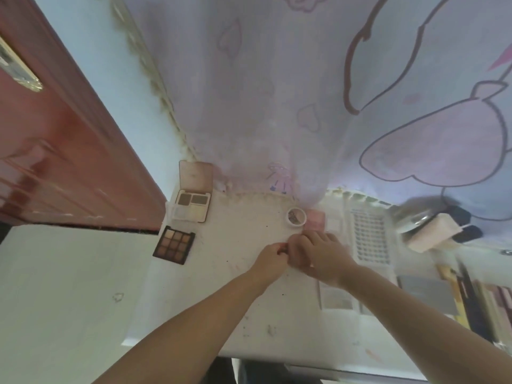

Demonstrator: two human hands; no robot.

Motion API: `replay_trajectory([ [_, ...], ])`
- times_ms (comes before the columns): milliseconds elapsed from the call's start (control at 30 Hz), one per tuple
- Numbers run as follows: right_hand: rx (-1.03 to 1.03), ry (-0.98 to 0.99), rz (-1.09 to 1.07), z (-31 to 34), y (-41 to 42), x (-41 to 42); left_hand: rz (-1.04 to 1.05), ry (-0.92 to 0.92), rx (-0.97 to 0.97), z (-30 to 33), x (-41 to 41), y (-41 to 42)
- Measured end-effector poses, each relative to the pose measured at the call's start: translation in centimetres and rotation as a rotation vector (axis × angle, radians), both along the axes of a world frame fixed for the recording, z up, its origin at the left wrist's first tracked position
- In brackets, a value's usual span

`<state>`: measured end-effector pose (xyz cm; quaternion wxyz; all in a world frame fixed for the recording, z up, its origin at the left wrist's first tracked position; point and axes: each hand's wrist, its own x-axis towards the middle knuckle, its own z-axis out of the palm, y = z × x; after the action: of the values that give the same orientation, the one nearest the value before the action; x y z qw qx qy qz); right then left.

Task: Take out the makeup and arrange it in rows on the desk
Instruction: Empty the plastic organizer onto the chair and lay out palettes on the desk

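On the white desk [249,300] my left hand [270,260] and my right hand [318,252] meet at the middle, fingers pinched together around a small item that they hide. An open four-pan palette [193,207] with its lid up stands at the far left. In front of it lies a dark nine-pan eyeshadow palette [174,244]. A small round white jar [296,216] sits just beyond my hands, next to a pink compact [315,219].
A white tray of false lashes [370,236] lies to the right. A pale sponge-like block [432,231] and dark items sit at the far right, with pencils and flat cases [457,295] nearer. A printed curtain [304,92] hangs behind; a red door [55,148] is left.
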<state>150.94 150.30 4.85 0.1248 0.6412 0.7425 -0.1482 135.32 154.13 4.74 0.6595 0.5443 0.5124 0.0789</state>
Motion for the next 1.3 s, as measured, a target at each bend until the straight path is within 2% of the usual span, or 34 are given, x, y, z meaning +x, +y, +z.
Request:
replay_trajectory([
  [100, 0.013, 0.113, -0.015, 0.0, 0.1, -0.9, 0.204, -0.128, -0.235, 0.6, -1.7, 0.1],
  [200, 0.065, 0.399, -0.151, 1.6, 0.6, -3.3, 0.33, -0.365, -0.563, 1.0, -4.7, 0.7],
  [267, 0.054, 0.545, -0.192, 2.7, 1.4, -5.5, 0.364, -0.525, -0.692, 1.3, -6.7, 0.9],
  [367, 0.015, 0.648, -0.157, 4.0, 2.9, -8.5, 0.446, -0.655, -0.694, 1.7, -9.7, 1.3],
  [567, -0.164, 0.863, -0.128, 5.9, 6.2, -13.5, 0.527, -0.73, -0.681, 2.3, -17.6, 1.6],
  [633, -0.232, 0.925, -0.147, 6.2, 7.5, -15.5, 0.559, -0.687, -0.695, 2.2, -20.9, 1.5],
  [733, -0.212, 0.988, -0.255, 5.4, 9.3, -18.2, 0.61, -0.56, -0.657, 1.4, -25.0, 0.9],
  [867, -0.252, 0.826, -0.196, 2.8, 9.9, -21.6, 0.581, -0.211, -0.305, 0.6, -27.6, -0.6],
  [1000, -0.204, 0.746, -0.121, 1.0, 10.0, -23.7, 0.457, 0.149, 0.068, -0.8, -27.9, -0.9],
  [1067, -0.213, 0.746, -0.124, 0.4, 10.1, -24.0, 0.372, 0.267, 0.184, -1.4, -27.8, -0.8],
  [1300, -0.226, 0.789, -0.148, 0.5, 9.7, -23.4, 0.293, 0.418, 0.206, -2.7, -27.5, 0.2],
])
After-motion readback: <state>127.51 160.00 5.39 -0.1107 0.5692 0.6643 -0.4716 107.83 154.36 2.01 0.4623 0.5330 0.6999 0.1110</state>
